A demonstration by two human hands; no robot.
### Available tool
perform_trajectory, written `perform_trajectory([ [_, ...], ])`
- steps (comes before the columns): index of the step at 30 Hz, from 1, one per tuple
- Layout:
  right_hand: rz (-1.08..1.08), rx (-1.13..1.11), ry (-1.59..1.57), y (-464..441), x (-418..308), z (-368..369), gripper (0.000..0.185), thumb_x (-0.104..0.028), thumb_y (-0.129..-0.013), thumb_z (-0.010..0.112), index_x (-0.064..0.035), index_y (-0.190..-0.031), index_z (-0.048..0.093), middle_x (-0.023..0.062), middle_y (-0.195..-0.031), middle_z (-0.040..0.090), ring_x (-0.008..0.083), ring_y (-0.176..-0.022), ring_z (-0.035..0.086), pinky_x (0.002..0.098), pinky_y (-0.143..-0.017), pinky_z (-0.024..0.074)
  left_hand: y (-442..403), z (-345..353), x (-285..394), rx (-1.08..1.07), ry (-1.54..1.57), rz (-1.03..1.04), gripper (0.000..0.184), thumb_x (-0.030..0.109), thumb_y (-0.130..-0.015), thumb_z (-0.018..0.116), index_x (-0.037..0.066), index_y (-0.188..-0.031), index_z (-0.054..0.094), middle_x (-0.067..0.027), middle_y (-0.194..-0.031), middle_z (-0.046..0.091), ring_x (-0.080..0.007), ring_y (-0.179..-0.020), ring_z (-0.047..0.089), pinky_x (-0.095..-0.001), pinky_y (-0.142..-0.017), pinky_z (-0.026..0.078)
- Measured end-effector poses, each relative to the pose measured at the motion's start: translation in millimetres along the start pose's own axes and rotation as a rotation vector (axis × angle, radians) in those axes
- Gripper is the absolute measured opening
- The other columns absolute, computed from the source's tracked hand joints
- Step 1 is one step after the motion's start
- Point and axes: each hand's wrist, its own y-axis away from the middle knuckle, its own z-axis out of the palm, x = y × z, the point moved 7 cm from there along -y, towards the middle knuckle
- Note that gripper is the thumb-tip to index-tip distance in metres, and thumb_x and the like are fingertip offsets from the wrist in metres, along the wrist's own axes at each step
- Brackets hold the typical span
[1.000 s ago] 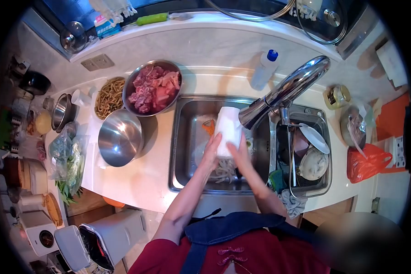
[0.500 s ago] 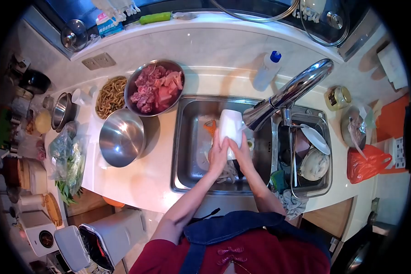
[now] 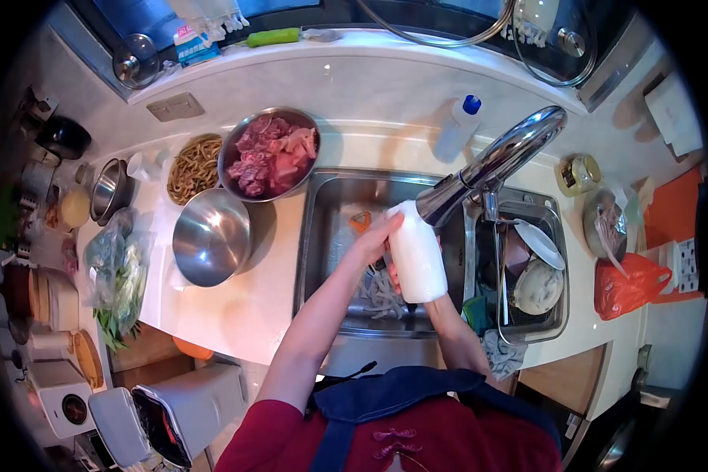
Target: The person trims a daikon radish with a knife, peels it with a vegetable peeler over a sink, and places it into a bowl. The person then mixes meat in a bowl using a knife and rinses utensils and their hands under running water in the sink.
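Observation:
A thick white peeled piece, like a radish (image 3: 419,263), is held above the sink (image 3: 313,244), its upper end just under the faucet head (image 3: 440,203). My left hand (image 3: 376,237) grips its upper left side with bent fingers. Behind and under it is my right hand (image 3: 435,297), mostly hidden, with some fingertips showing at the left edge of the white piece. An orange peeler (image 3: 360,222) lies in the sink, and pale peelings (image 3: 381,295) are on the sink bottom.
Left of the sink stand a bowl of raw meat (image 3: 269,153), an empty steel bowl (image 3: 212,237) and a dish of brown strips (image 3: 194,168). A dish rack (image 3: 562,303) is on the right. Behind stands a blue-capped bottle (image 3: 458,130).
The white piece has turned, and its lower end now points down and right. My left hand has moved up to its top, while my right hand has gone behind and beneath it.

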Motion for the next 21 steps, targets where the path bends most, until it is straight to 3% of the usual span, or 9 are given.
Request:
perform_trajectory([
  [5,0.078,0.222,0.359,-1,-18,0,0.067,-0.06,-0.082,0.037,-0.0004,-0.109,0.052,0.0247,-0.085,0.06,0.0351,-0.064,0.06,0.0479,-0.046,0.0511,14,-11,-35,-0.227,-0.106,-0.196,0.066,0.035,-0.068,0.071,-0.001,-0.117,0.043,-0.0129,-0.097,0.057,-0.0186,-0.086,0.059,-0.0374,-0.073,0.051],
  [9,-0.061,0.616,0.315,10,-42,-6,0.052,-0.043,-0.084,0.05,0.0,-0.115,0.05,0.0174,-0.096,0.061,0.0276,-0.078,0.062,0.0374,-0.067,0.0529,14,9,13,0.151,-0.076,0.237,0.062,0.023,-0.065,0.072,0.0,-0.114,0.042,-0.0123,-0.098,0.055,-0.0193,-0.085,0.058,-0.0338,-0.074,0.05],
  [11,-0.165,0.526,0.946,2,-64,8,0.046,-0.039,-0.087,0.047,-0.0009,-0.112,0.052,0.0141,-0.093,0.062,0.0197,-0.075,0.062,0.0292,-0.068,0.0496,13,12,27,0.295,-0.323,0.401,0.062,0.018,-0.062,0.073,0.0,-0.113,0.043,-0.0111,-0.098,0.055,-0.0182,-0.086,0.057,-0.0307,-0.074,0.049],
  [13,-0.199,0.55,1.039,2,-60,-2,0.042,-0.036,-0.088,0.045,-0.0001,-0.108,0.054,0.0135,-0.091,0.061,0.0194,-0.08,0.06,0.0328,-0.068,0.0465,14,11,29,0.347,-0.332,0.429,0.063,0.014,-0.058,0.075,0.001,-0.112,0.044,-0.01,-0.098,0.055,-0.0172,-0.086,0.057,-0.0294,-0.075,0.048],
  [15,-0.597,0.739,1.509,25,-58,12,0.042,-0.036,-0.088,0.044,0.002,-0.101,0.055,0.0141,-0.088,0.061,0.0221,-0.082,0.058,0.0359,-0.072,0.0439,19,6,35,0.448,-0.409,0.484,0.061,0.014,-0.057,0.076,0.001,-0.109,0.047,-0.0093,-0.096,0.057,-0.0165,-0.084,0.057,-0.0294,-0.075,0.048],
  [16,-0.352,0.941,1.775,41,-55,-29,0.043,-0.037,-0.089,0.043,0.0027,-0.102,0.054,0.015,-0.088,0.061,0.0234,-0.084,0.057,0.0362,-0.074,0.0423,24,8,37,0.422,-0.361,0.459,0.068,0.018,-0.055,0.08,0.0,-0.11,0.045,-0.0092,-0.098,0.057,-0.0168,-0.088,0.056,-0.0299,-0.077,0.047],
  [17,-0.443,0.763,1.604,54,-44,-45,0.041,-0.035,-0.089,0.044,0.0021,-0.104,0.054,0.0136,-0.088,0.061,0.022,-0.084,0.057,0.0347,-0.075,0.0425,26,5,36,0.412,-0.358,0.454,0.068,0.018,-0.055,0.08,0.0,-0.11,0.045,-0.0092,-0.098,0.057,-0.0168,-0.088,0.056,-0.0299,-0.077,0.047],
  [19,-0.308,0.919,1.358,83,-34,-66,0.032,-0.027,-0.089,0.047,0.0005,-0.102,0.055,0.0107,-0.084,0.06,0.0175,-0.081,0.056,0.0324,-0.072,0.0441,25,2,38,0.373,-0.453,0.486,0.066,0.018,-0.055,0.081,0.001,-0.109,0.046,-0.0088,-0.098,0.058,-0.0168,-0.087,0.057,-0.03,-0.077,0.047],
  [21,-0.586,1.045,1.39,113,-55,-62,0.023,-0.021,-0.088,0.051,-0.0012,-0.098,0.057,0.0064,-0.079,0.058,0.0128,-0.074,0.054,0.0283,-0.067,0.0447,27,2,37,0.362,-0.467,0.47,0.064,0.018,-0.056,0.081,0.001,-0.108,0.047,-0.0081,-0.096,0.059,-0.016,-0.086,0.057,-0.0302,-0.077,0.048],
])
